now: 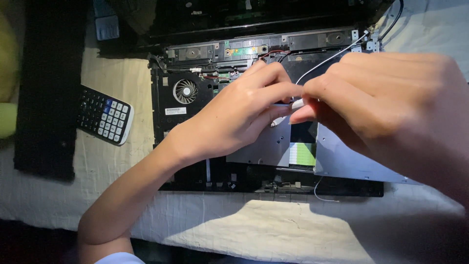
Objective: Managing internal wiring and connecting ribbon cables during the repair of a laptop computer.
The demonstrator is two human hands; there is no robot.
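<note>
Thumb and fingertips of the left hand [234, 117] press together on a small white piece [296, 103], which sits at the middle of the open laptop [195, 122]. The right hand [386, 107] meets it from the other side, its curled fingers pinching the same piece. A thin white cable [332, 57] runs from that pinch up and to the right, toward the hinge corner. Under the hands lie grey metal plates [264, 146] and a pale green patch [303, 154]. The fan [185, 91] shows left of the left hand. Beside the laptop, on the white cloth [244, 230], a calculator [104, 115] lies next to a black keyboard panel [49, 88].
</note>
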